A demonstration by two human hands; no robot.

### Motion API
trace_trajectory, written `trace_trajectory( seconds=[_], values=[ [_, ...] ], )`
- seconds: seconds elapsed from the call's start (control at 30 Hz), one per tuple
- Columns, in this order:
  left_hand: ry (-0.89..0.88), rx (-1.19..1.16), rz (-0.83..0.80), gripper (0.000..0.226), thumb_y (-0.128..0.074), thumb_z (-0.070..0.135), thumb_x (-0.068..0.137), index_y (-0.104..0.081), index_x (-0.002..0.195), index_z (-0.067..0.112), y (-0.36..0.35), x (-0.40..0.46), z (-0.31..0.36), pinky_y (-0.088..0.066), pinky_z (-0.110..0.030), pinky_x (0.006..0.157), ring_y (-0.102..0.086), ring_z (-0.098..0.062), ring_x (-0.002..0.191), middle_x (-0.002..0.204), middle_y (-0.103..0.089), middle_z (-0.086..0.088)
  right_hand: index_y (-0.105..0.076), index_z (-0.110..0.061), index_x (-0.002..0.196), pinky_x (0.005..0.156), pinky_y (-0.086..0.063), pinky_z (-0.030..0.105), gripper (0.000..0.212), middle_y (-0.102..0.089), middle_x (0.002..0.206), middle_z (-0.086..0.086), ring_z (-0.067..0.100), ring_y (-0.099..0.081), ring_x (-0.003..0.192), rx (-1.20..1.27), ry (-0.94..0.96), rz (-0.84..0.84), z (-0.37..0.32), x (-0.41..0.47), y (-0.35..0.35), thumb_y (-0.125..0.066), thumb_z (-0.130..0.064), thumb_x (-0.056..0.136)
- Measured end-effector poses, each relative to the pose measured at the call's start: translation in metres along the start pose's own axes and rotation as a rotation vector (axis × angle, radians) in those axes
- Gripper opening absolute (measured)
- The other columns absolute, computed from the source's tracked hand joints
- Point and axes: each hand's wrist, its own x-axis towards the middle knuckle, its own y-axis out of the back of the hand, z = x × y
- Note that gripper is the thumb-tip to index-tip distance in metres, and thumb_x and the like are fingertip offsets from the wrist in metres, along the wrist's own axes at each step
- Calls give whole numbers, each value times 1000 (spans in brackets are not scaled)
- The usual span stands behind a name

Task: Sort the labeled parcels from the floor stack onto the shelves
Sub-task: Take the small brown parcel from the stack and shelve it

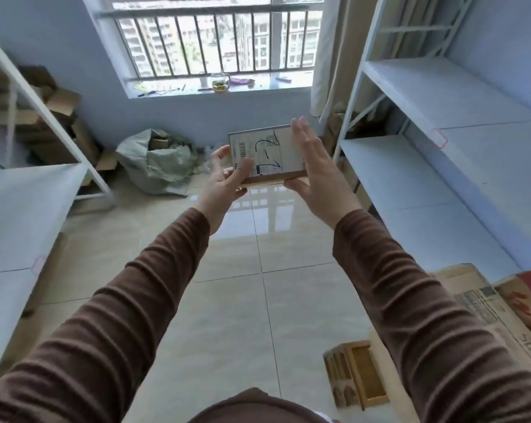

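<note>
cardboard, flat and pale, fills the middle of the frame — a parcel [265, 157] held up at arm's length, label side toward the camera. the left hand [224, 178] takes its left edge and lower corner, thumb over the label, fingers curled behind. the right hand [311, 169] lies along the right edge with fingers straight and close together pointing up, thumb tucked under the bottom edge. so both hands are closed on the parcel, which hangs in the air over the tiled floor [227, 300], touching no shelf.

the label carries a barcode and a dark hand-drawn mark, too blurred to read. my reading: this is the checking step — the parcel is up off the stack and is being looked at to decide where it belongs.

the next move calls for a choice of side. at the right of the frame a white rack [441, 96] shows two bare boards, one above the other, with a small red tag at the edge of the lower one. at the left a second rack [26, 209] shows another bare board, also with a red tag. whichever tag matches the mark, the parcel must be turned flat and swung sideways onto that board.

more boxes [502, 303] lie at the lower right of the frame, and a small wooden box [355, 374] sits on the floor just beside them.
</note>
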Motion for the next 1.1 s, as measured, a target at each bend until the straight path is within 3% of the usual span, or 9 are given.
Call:
trace_trajectory(
  seconds=[0.17,0.3,0.57,0.67,0.77,0.87,0.93,1.0,1.1],
  values=[
    [-86,-36,165,63,-65,42,97,-28,146,30,108,0,24,-54,-34,95,-67,-21,117,130,-67,-4,-11,-25,165,119,-36,37,102,-7,172,-8,18,-27,154,107,112,22,-74,63,-67,-77,-9,88],
    [-132,-86,272,62,-65,35,99,-28,147,25,172,-2,37,-56,-17,78,-70,-14,110,133,-65,-7,-14,-20,164,121,-34,41,103,-12,172,-2,18,-25,154,244,185,15,-117,103,-112,-79,-8,86],
    [-172,17,488,62,-75,45,90,-41,137,22,277,-1,38,-49,-18,80,-63,-17,112,135,-63,-9,-22,-22,163,121,-34,53,91,-20,169,-1,15,-24,153,482,250,-141,-175,180,-188,-77,-25,90],
    [-167,24,558,46,-72,32,95,-45,131,19,311,-6,40,-52,-21,82,-66,-14,104,131,-64,-11,-27,-24,162,118,-39,48,88,-37,161,0,17,-39,146,491,257,-275,-195,211,-218,-78,-30,89],
    [-164,55,620,45,-70,27,97,-47,133,12,347,-21,43,-53,-25,84,-69,-15,105,129,-67,-9,-42,-28,156,109,-49,43,82,-56,143,-2,17,-58,126,460,280,-454,-222,236,-250,-80,-41,84],
    [-154,83,715,32,-63,19,101,-52,129,10,379,-49,46,-53,-20,81,-69,-9,96,120,-71,-6,-46,-31,153,106,-50,30,81,-64,133,-7,9,-63,117,510,324,-664,-262,242,-278,-84,-41,82],
    [-150,85,778,30,-63,20,100,-55,128,13,400,-71,47,-53,-23,87,-69,-9,99,118,-71,-3,-43,-30,155,102,-48,21,82,-64,134,-8,5,-63,118,594,341,-808,-291,240,-297,-84,-36,84],
    [-148,91,845,33,-64,25,100,-57,129,13,424,-94,49,-51,-27,93,-68,-9,101,115,-71,-1,-38,-29,158,107,-49,25,92,-65,138,-6,5,-63,123,690,329,-957,-322,235,-320,-87,-37,81],
    [-179,106,942,44,-66,39,94,-58,129,13,463,-132,54,-50,-33,101,-68,-13,104,113,-73,0,-40,-27,155,109,-50,47,100,-68,134,3,20,-65,124,811,295,-1106,-371,223,-357,-91,-43,71]
  ],
)
